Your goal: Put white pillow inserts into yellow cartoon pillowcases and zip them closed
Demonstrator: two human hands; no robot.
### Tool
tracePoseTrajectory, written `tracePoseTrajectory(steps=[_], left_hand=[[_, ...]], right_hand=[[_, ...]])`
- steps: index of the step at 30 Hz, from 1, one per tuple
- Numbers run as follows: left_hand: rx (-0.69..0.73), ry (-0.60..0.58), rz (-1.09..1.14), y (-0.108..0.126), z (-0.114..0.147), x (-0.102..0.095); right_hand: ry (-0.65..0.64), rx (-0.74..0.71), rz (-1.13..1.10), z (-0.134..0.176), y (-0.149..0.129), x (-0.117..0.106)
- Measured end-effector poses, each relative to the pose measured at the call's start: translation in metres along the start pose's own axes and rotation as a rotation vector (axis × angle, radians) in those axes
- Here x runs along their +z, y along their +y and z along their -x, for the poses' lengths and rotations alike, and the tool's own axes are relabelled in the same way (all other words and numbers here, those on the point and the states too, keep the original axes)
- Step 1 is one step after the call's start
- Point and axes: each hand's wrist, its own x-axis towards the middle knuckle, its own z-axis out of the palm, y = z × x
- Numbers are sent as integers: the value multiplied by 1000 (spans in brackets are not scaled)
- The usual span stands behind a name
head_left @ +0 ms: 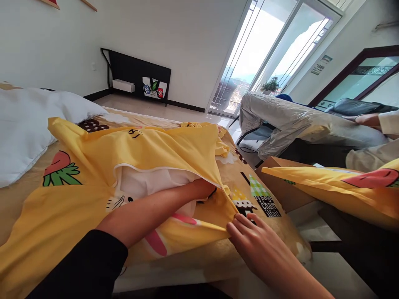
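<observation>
A yellow printed cloth cover (174,143) with a white-edged opening lies spread over the bed, showing carrot and cartoon animal prints. My left arm crosses from the lower left into that opening. My left hand (204,189) is at the opening's right end, its fingers hidden in the folds. At the right, my right hand (245,230) is closed on the cover's edge and pulls it taut into a point. White cloth (143,182) shows inside the opening.
A white pillow (46,124) lies on the left of the bed, on a tan patterned sheet (268,195). To the right, another person's hand (369,120) and a second yellow carrot-print cloth (352,182) are near a plastic-covered piece of furniture (280,112). A black stand (134,68) is by the wall.
</observation>
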Motion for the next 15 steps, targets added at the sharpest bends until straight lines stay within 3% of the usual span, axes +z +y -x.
tracePoseTrajectory(steps=[6, 10, 13, 15], left_hand=[[134, -96, -109, 2, 37, -33], [185, -53, -232, 5, 55, -49], [224, -66, -244, 12, 44, -44], [167, -126, -165, 18, 25, -33]], right_hand=[[-20, 36, 14, -1, 4, 2], [-17, 27, 37, -6, 4, 0], [-19, 16, 54, -13, 3, -4], [-11, 11, 75, -17, 1, -6]])
